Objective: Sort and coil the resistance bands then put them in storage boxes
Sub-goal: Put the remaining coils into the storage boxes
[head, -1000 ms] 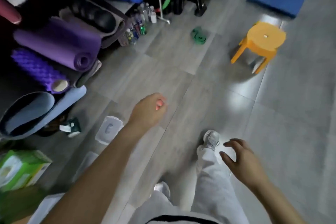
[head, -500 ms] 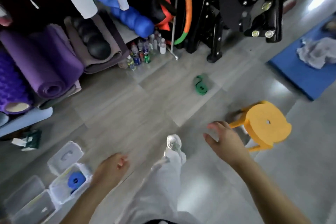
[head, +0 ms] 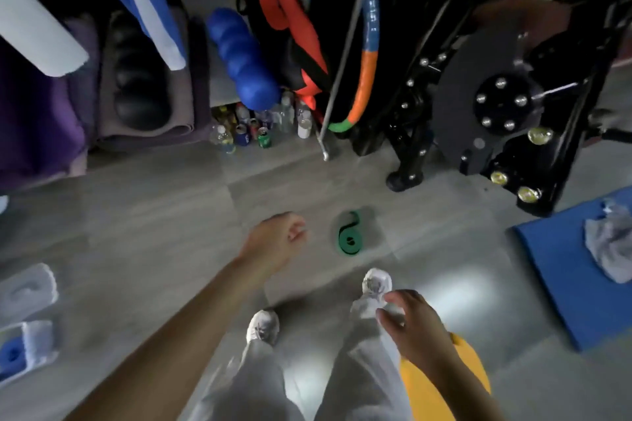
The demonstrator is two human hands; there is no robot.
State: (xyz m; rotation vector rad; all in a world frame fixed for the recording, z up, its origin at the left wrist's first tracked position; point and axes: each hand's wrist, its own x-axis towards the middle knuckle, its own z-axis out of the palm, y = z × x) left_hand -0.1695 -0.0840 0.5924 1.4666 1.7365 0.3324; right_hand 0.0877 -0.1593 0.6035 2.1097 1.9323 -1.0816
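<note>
Nearest, two legs in pale trousers (head: 253, 386) end in white shoes (head: 262, 326) planted on the grey floor (head: 154, 215). The right hand (head: 419, 331) hangs above the right shoe, its fingers (head: 395, 297) loosely curled and a little apart, holding nothing and touching nothing. A yellow stool (head: 475, 372) shows under the right forearm.

At the floor's left edge in view sit two clear boxes. The nearer box (head: 37, 335) holds a blue coil (head: 12, 354). The farther box (head: 29, 287) is blurred, and its contents cannot be told.

Farther out, the left hand (head: 273, 241) reaches over the middle of the floor. Its fingers (head: 295, 234) are curled in loosely and grip nothing; motion blur hides how tightly. Just beside that hand, on its right and apart from it, the green band (head: 349, 238) lies on the floor, partly rolled with a loose tail.

Toward the floor's right edge lies a blue mat (head: 561, 290) with a crumpled grey cloth (head: 608, 249) on it.

At the floor's far edge stand bottles and cans (head: 260, 133), a black machine (head: 496, 106), a blue roller (head: 246, 61), a black roller (head: 140, 79) and a purple mat (head: 34, 106).
</note>
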